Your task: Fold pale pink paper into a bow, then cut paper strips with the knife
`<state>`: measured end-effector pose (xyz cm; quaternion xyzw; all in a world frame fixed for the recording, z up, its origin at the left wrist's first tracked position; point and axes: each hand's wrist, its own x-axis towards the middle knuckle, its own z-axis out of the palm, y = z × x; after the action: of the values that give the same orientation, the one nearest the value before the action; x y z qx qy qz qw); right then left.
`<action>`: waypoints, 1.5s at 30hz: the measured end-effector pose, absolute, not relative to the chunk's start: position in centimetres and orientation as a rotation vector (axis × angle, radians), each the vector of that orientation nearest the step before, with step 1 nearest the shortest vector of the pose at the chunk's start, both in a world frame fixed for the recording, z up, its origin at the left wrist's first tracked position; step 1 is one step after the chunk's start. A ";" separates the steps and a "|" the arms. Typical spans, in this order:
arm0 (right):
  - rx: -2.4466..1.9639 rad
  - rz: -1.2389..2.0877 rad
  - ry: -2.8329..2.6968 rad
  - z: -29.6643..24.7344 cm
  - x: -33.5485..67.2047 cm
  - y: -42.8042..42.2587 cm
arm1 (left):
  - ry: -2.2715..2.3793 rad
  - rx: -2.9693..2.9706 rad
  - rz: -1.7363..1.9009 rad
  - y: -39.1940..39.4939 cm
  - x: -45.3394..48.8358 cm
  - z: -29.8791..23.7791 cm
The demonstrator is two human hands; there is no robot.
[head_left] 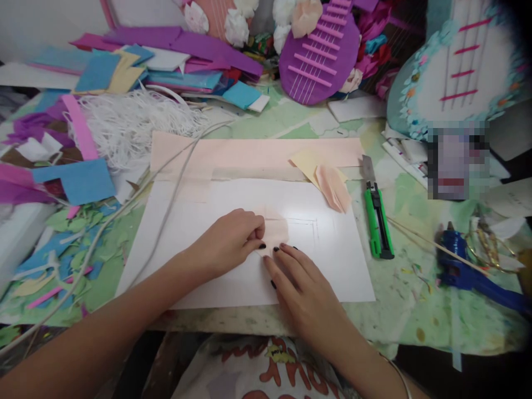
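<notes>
A small piece of thin peach crepe paper lies on a large white sheet. My left hand has its fingers curled and its thumb pressed in at the near left edge of that peach piece. Close beside it, my right hand rests with fingers stretched out, the fingertips touching the near edge of the same piece. Faint pencil lines mark the sheet to the right. A folded peach paper petal and a yellow paper piece lie on the sheet's far right part.
A green utility knife lies right of the sheet, blade exposed. Farther right is a blue glue gun. A white cord crosses the sheet's left side. Paper scraps cover the left; decorated paper instruments stand behind.
</notes>
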<state>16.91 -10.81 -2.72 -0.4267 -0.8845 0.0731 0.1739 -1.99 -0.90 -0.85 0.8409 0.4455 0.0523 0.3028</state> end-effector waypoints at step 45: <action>-1.434 0.348 -2.237 -1.7 17.5 -6.8 | 0.948 2.433 0.749 -2.7 -4.7 -1.0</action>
<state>17.46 -6.84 -1.68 -0.5210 -0.8125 0.1264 0.2287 -4.73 -2.68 -1.03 0.8755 0.3411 0.2695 0.2111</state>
